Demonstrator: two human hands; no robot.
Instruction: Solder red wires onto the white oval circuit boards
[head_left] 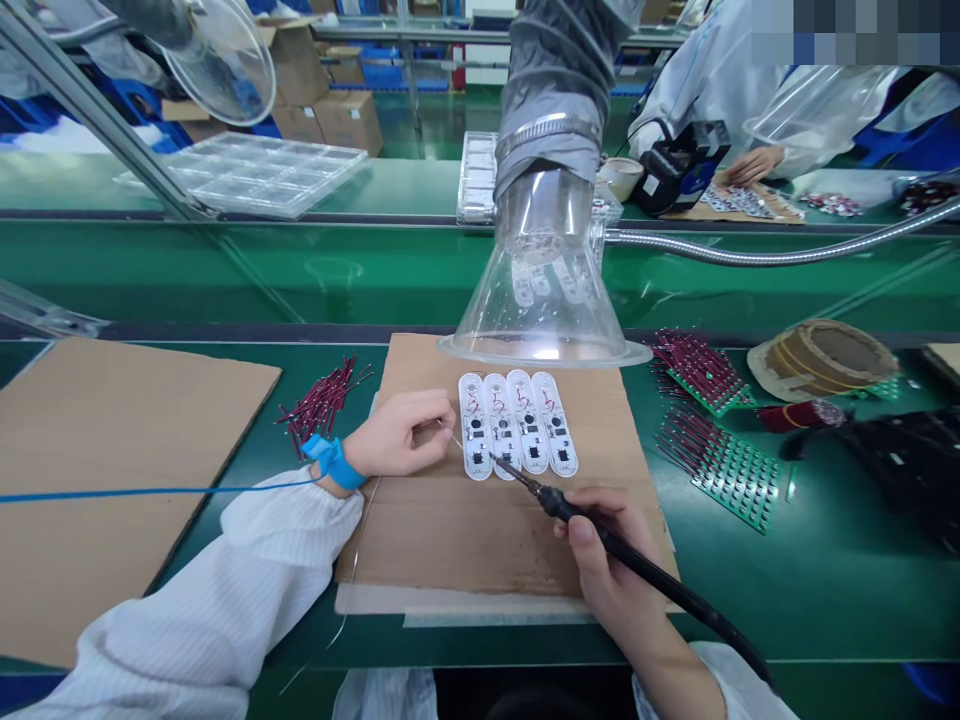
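Several long white circuit boards point(533, 425) with rounded ends lie side by side on a cardboard sheet point(465, 540). My right hand point(611, 555) is closed round the handle of a soldering iron point(559, 503), whose tip reaches the lower part of the boards at the left. Left of the boards, my left hand point(405, 432) pinches a thin solder wire point(452, 437) that points toward the leftmost board. The wire trails down past the wrist, which wears a blue wrist strap point(335, 462). Whether tip and wire touch a board, I cannot tell.
A clear fume hood point(551, 300) hangs just above the boards. Dark red wires point(324, 400) lie at left, near another cardboard sheet point(112, 480). At right are green boards with pins point(739, 475) and a tape roll point(823, 358). Across the bench, a co-worker's hand point(754, 165) handles small parts.
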